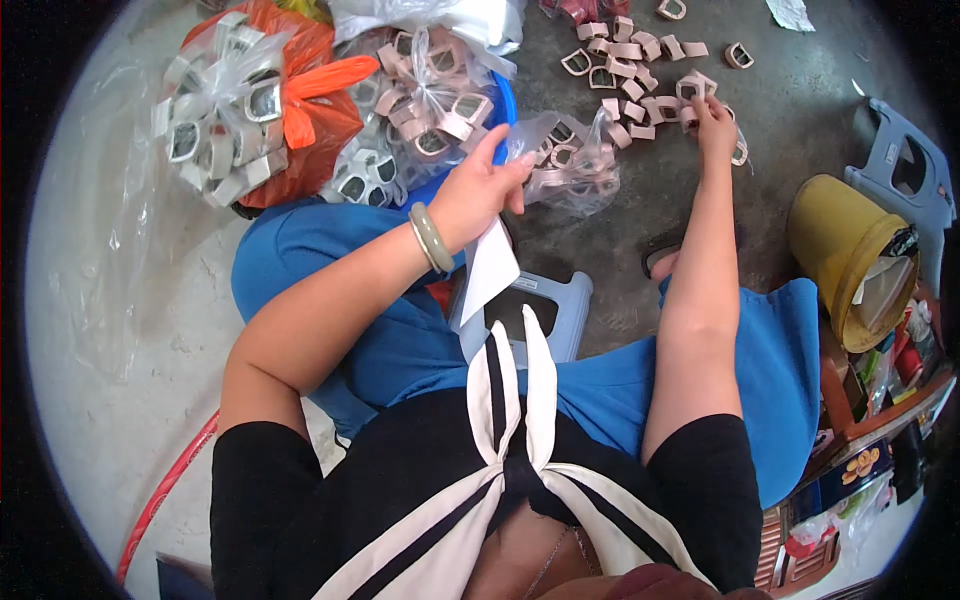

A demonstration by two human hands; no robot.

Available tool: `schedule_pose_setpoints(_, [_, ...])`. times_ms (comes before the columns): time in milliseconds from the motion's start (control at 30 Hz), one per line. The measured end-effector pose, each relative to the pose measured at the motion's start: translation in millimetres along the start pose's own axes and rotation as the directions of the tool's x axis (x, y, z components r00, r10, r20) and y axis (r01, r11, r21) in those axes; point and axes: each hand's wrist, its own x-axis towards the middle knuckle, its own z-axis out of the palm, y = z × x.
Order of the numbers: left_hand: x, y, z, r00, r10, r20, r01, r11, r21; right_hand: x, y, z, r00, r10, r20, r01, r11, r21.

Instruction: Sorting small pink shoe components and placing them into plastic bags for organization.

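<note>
My right hand (714,126) reaches out to the pile on the floor, its fingers closed on a pale pink D-shaped ring piece (692,88). More pink ring pieces (622,68) lie loose beside and beyond it. My left hand (482,196), with a bangle at the wrist, hovers over my left knee beside a clear plastic bag of pink pieces (575,165). A white paper-like sheet (492,268) hangs from under its palm. One finger points away while the others curl; their grip on the sheet is partly hidden.
Tied clear bags of white ring pieces (225,120) and pink ring pieces (430,95) stand at the far left, by an orange bag (325,100). A blue-grey stool (560,310) stands between my knees. At right are a yellow bucket (835,245) and another stool (905,165).
</note>
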Motion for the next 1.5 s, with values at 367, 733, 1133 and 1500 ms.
schedule_pose_setpoints(367, [32.8, 3.7, 14.8, 0.974, 0.188, 0.128, -0.209, 0.960, 0.187, -53.7, -71.4, 8.1, 0.849, 0.140, 0.509, -0.406, 0.789, 0.460])
schedule_pose_setpoints(733, [73.6, 8.7, 30.0, 0.915, 0.321, 0.246, -0.346, 0.936, 0.066, -92.9, -142.1, 5.3, 0.654, -0.087, 0.751, -0.059, 0.985, 0.165])
schedule_pose_setpoints(1133, [83.2, 8.2, 39.8, 0.944, 0.298, 0.142, -0.327, 0.897, 0.297, -86.0, -127.8, 2.2, 0.603, -0.131, 0.787, -0.266, 0.897, 0.353])
schedule_pose_setpoints(1500, [82.3, -1.6, 27.3, 0.948, 0.301, 0.108, -0.318, 0.858, 0.403, -105.5, -136.6, 29.9, 0.544, -0.123, 0.830, -0.290, 0.901, 0.324])
